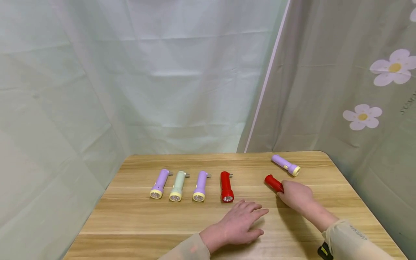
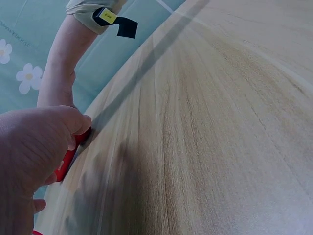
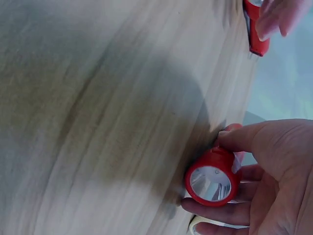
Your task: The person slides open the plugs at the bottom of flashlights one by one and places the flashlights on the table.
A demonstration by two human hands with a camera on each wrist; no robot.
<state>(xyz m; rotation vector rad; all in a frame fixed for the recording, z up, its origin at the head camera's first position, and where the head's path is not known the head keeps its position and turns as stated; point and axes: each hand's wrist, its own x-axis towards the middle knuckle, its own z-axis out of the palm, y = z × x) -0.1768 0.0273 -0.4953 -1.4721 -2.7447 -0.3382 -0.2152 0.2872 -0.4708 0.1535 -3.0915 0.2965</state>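
The red flashlight [image 1: 273, 183] in my right hand [image 1: 296, 195] is at the right part of the table [image 1: 136, 225], with its back end pointing away from me and to the left; its round lens shows in the right wrist view. Whether it touches the wood, I cannot tell. Behind it, near the far edge, lies a slanted purple flashlight [image 1: 281, 161] with a yellow head. To the left is a row of four, lying well apart from the far edge: a second red flashlight [image 1: 225, 184], a purple one [image 1: 200, 180], a pale green one [image 1: 178, 182] and one more purple one [image 1: 161, 180], their lenses toward me and metal prongs to the right. Between the two red ones there is a wide strip of wood, and also between my right forearm and the table's right edge. Pale curtain [image 1: 195, 90] and grey curtain [image 1: 299, 90] with flowers stand behind the table. My right fingers are closed around the red body, the thumb on one side and the other fingers opposite. My left hand [image 1: 238, 224] holds nothing: its fingers are spread, near the head of the second red flashlight.
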